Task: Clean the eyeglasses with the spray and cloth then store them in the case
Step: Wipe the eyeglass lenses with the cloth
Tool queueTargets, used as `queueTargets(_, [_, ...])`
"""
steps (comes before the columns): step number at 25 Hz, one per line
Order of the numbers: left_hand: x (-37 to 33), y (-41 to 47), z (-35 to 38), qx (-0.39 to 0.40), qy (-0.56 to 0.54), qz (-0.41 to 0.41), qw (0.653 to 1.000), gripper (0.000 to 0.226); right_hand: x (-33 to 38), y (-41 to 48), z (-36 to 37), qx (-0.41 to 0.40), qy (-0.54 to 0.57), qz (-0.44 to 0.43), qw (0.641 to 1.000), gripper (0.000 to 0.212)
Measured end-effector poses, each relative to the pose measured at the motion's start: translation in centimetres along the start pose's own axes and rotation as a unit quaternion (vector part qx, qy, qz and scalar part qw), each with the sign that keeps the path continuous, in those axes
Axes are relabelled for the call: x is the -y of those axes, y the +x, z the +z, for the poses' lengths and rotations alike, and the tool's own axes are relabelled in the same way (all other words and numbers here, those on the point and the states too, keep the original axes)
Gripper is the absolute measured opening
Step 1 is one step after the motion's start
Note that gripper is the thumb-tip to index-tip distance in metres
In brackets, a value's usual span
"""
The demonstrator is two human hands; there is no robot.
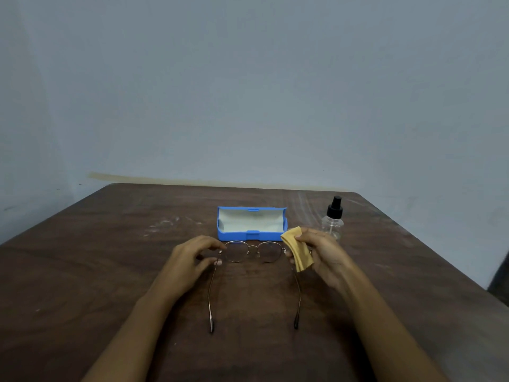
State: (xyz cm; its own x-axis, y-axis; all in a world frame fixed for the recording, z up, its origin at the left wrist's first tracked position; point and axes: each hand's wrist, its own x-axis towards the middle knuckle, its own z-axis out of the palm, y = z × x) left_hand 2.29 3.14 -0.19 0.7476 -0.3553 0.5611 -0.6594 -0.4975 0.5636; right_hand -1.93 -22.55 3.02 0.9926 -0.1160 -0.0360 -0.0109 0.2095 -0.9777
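Thin metal round-lens eyeglasses (252, 252) are held just above the table with their temples unfolded and pointing toward me. My left hand (190, 260) pinches the frame's left corner between thumb and fingers. My right hand (321, 253) holds a folded yellow cloth (296, 248) and also touches the frame's right corner. The blue case (252, 224) lies open just behind the glasses, its pale lining showing. A clear spray bottle (333, 219) with a black pump top stands upright behind my right hand.
Everything sits on a dark brown wooden table (110, 271) with pale scuff marks at the back. A plain blue-grey wall rises behind it. A dark object (500, 279) shows past the table's right edge.
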Motion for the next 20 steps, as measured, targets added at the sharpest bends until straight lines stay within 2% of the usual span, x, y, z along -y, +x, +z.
queueTargets(5, [0.2,0.2,0.1,-0.006,0.006,0.007,1.0,0.024,-0.1,0.2,0.1,0.006,-0.001,0.012,1.0,0.017])
queueTargets(13, [0.0,0.2,0.4,-0.061,-0.004,0.02,0.998,0.021,0.0,0.0,0.7,0.022,0.105,-0.036,0.994,0.017])
queueTargets(17, [0.0,0.3,0.3,-0.105,-0.003,0.041,0.994,0.01,-0.3,0.0,1.2,0.019,0.162,-0.035,0.986,0.021])
queueTargets(20, [0.1,0.4,0.6,-0.123,-0.038,0.01,0.992,0.005,-0.5,-0.1,1.5,0.013,0.227,-0.023,0.974,0.02])
